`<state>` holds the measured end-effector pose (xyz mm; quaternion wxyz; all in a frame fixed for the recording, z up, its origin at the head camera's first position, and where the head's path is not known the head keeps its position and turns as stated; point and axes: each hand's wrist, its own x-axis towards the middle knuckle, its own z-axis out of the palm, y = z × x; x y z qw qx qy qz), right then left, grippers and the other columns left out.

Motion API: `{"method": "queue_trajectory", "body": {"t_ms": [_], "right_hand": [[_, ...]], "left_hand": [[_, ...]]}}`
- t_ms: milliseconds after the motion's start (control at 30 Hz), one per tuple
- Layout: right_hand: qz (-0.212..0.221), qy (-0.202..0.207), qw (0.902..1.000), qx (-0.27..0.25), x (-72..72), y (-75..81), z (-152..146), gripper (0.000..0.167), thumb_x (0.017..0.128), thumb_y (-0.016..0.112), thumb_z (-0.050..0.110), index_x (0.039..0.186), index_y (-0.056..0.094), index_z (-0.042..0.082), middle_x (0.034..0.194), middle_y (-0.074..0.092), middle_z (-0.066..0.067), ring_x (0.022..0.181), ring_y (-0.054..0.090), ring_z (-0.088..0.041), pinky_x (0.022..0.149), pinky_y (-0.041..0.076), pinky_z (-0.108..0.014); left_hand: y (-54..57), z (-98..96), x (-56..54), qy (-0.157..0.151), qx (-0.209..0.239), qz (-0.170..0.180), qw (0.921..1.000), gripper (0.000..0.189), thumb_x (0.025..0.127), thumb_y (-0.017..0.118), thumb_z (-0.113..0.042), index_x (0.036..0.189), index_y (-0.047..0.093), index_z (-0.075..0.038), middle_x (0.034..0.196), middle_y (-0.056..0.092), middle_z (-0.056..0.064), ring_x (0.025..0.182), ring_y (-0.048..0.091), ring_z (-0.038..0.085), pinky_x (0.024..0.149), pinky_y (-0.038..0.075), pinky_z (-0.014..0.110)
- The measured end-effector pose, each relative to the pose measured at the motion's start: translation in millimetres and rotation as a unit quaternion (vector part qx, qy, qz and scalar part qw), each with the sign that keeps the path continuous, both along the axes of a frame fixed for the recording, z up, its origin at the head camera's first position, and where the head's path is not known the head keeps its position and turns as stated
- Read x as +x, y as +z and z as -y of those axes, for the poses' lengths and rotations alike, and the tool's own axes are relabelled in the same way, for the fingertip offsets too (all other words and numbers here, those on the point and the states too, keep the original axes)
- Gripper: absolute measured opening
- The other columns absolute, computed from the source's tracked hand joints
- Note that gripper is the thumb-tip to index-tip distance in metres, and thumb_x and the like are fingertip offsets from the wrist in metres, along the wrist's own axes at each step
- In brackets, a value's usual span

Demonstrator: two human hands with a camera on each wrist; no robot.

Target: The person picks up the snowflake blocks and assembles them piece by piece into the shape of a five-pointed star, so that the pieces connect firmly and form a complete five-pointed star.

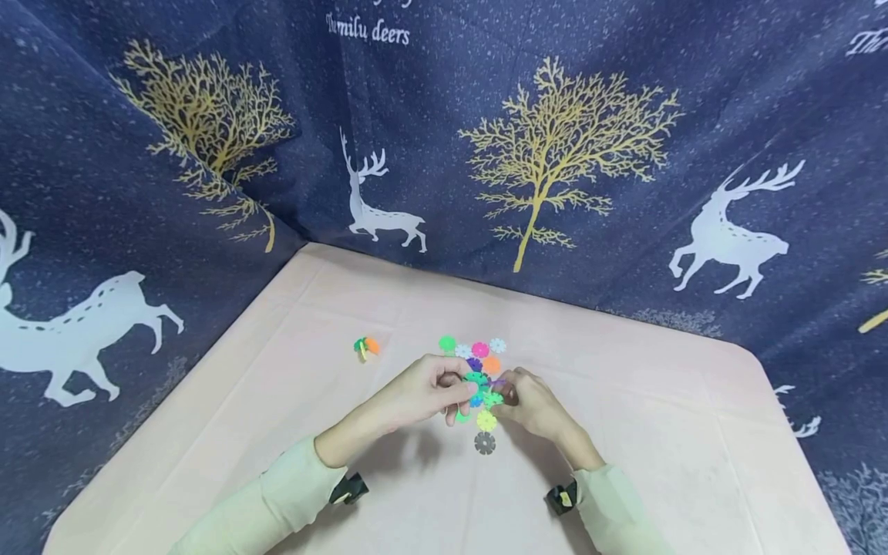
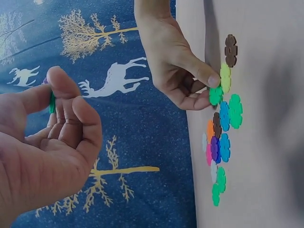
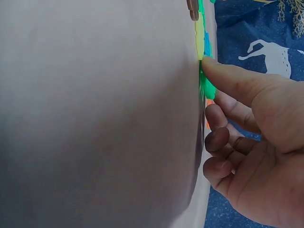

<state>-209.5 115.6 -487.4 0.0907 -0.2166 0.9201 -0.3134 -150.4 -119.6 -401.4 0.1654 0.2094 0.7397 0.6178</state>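
Observation:
My left hand [image 1: 423,391] pinches a green notched snowflake disc [image 2: 52,101] between thumb and fingers, raised above the table. A bit of purple shows beside that disc, and how the two join is hard to see. Close by on the right, my right hand [image 1: 537,407] pinches another green snowflake disc [image 2: 216,96] at the edge of a loose cluster on the table. A yellow disc [image 1: 486,420] and a dark grey-brown disc [image 1: 485,443] lie just nearer to me. Partly hidden behind the left fingers is a blue disc [image 1: 475,401].
Beyond the hands lie pink [image 1: 480,350], orange [image 1: 492,364], pale [image 1: 498,345] and green [image 1: 447,343] discs. A small joined piece of orange, green and yellow discs [image 1: 365,347] sits apart to the left. A dark blue printed curtain [image 1: 444,154] borders the pink-covered table [image 1: 659,462].

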Motion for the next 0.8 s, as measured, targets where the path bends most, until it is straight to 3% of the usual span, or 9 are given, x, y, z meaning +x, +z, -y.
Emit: {"method": "queue_trajectory", "body": {"t_ms": [200, 367, 467, 633, 800], "right_hand": [[0.012, 0.005, 0.9999, -0.005, 1.3, 1.8, -1.9, 0.022, 0.082, 0.081, 0.012, 0.094, 0.063, 0.013, 0.081, 0.062, 0.005, 0.072, 0.056, -0.012, 0.066, 0.05, -0.029], [0.021, 0.002, 0.9997, -0.015, 4.2, 7.1, -3.1, 0.018, 0.084, 0.079, 0.013, 0.091, 0.063, 0.011, 0.076, 0.061, 0.004, 0.067, 0.054, -0.013, 0.061, 0.049, -0.027], [0.014, -0.003, 0.9997, -0.019, 6.2, 12.0, -3.6, 0.016, 0.085, 0.078, 0.011, 0.092, 0.064, 0.01, 0.076, 0.061, 0.003, 0.066, 0.054, -0.012, 0.059, 0.049, -0.026], [-0.011, -0.01, 0.9995, -0.026, 10.2, 25.7, -2.5, 0.013, 0.086, 0.074, 0.006, 0.095, 0.066, 0.007, 0.081, 0.064, 0.003, 0.069, 0.056, -0.01, 0.062, 0.051, -0.026], [-0.029, -0.021, 0.9979, -0.054, 17.5, 43.9, -1.2, 0.011, 0.087, 0.074, 0.009, 0.095, 0.067, 0.008, 0.08, 0.063, 0.003, 0.068, 0.054, -0.012, 0.061, 0.048, -0.027]], "left_hand": [[-1.3, -1.3, 0.2, 0.007, -0.012, 0.001, 0.9999, 0.011, 0.097, 0.064, -0.011, 0.09, 0.061, -0.004, 0.075, 0.068, 0.016, 0.058, 0.062, 0.015, 0.062, 0.051, 0.024], [-1.6, -3.1, 1.1, 0.018, -0.013, -0.007, 0.9997, 0.013, 0.096, 0.066, -0.012, 0.088, 0.06, -0.004, 0.075, 0.069, 0.008, 0.063, 0.067, 0.022, 0.063, 0.054, 0.025], [-1.9, -4.3, 1.3, 0.034, -0.031, -0.028, 0.9985, 0.014, 0.096, 0.068, -0.017, 0.089, 0.062, -0.007, 0.077, 0.07, 0.006, 0.067, 0.069, 0.026, 0.059, 0.048, 0.024], [-3.2, -5.9, 0.6, 0.062, -0.069, -0.076, 0.9928, 0.016, 0.095, 0.069, -0.023, 0.084, 0.063, -0.013, 0.075, 0.068, -0.001, 0.067, 0.067, 0.022, 0.057, 0.039, 0.024], [-2.4, -6.5, 1.0, 0.078, -0.07, -0.092, 0.9902, 0.013, 0.094, 0.07, -0.02, 0.083, 0.065, -0.014, 0.08, 0.069, 0.003, 0.071, 0.064, 0.017, 0.067, 0.049, 0.026]]}}
